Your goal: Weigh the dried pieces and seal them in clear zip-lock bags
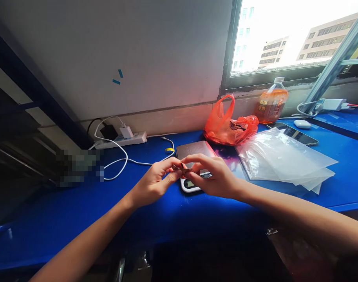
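Note:
My left hand (157, 178) and my right hand (216, 175) meet at the fingertips over a kitchen scale. Pinched between them is a small brown piece (183, 170) with a dark spot; its kind is too small to make out, and fingers cover part of it. Below lies the digital scale (193, 148), with a silver plate and a white front edge. My right hand hides part of its display and buttons. Behind the scale, a red plastic bag (218, 123) stands with its mouth open, and dark brown pieces (236, 127) show inside.
Clear plastic bags (290, 158) lie stacked on the blue desk (108, 219) at right, partly over a phone (296, 133). An orange drink bottle (273, 102) and a white earphone case (302, 124) are behind. A power strip (138, 138) and white cable (143, 163) occupy the left.

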A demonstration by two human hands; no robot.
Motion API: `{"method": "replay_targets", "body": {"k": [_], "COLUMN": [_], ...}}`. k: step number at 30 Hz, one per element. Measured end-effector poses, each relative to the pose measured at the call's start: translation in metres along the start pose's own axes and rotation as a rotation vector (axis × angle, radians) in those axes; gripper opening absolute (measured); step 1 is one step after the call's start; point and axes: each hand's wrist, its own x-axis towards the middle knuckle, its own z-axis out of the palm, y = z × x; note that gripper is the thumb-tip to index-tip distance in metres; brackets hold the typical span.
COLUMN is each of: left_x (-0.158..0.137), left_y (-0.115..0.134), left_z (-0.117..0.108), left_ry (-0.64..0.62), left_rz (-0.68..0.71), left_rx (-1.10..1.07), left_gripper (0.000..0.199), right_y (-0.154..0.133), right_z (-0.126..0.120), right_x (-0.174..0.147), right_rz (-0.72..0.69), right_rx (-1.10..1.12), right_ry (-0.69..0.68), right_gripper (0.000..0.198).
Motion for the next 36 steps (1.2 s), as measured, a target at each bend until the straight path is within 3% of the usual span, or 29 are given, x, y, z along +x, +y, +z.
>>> {"method": "replay_targets", "body": {"k": [14, 20, 26, 30, 36], "left_x": [0.002, 0.0024, 0.0027, 0.0026, 0.0026], "left_y": [0.005, 0.0041, 0.0032, 0.003, 0.0038], "left_z": [-0.0016, -0.0029, -0.0031, -0.0034, -0.0012], "left_ry": [0.037, 0.025, 0.019, 0.037, 0.04], "left_rz": [0.026, 0.012, 0.021, 0.015, -0.039], "left_rx": [0.011, 0.059, 0.065, 0.035, 0.098], "left_gripper": [0.012, 0.014, 0.013, 0.013, 0.017], "right_y": [-0.0024, -0.0011, -0.0014, -0.0007, -0.001], "right_z": [0.0047, 0.0047, 0.0051, 0.0052, 0.003], "right_x": [-0.0023, -0.0015, -0.0023, -0.0019, -0.0001], "right_rz": [-0.15, -0.137, -0.181, -0.136, -0.126], "right_rx": [-0.18, -0.161, -0.203, -0.224, -0.267], "right_ry": [0.176, 0.103, 0.136, 0.175, 0.087], "right_gripper": [0.008, 0.018, 0.007, 0.011, 0.004]}}
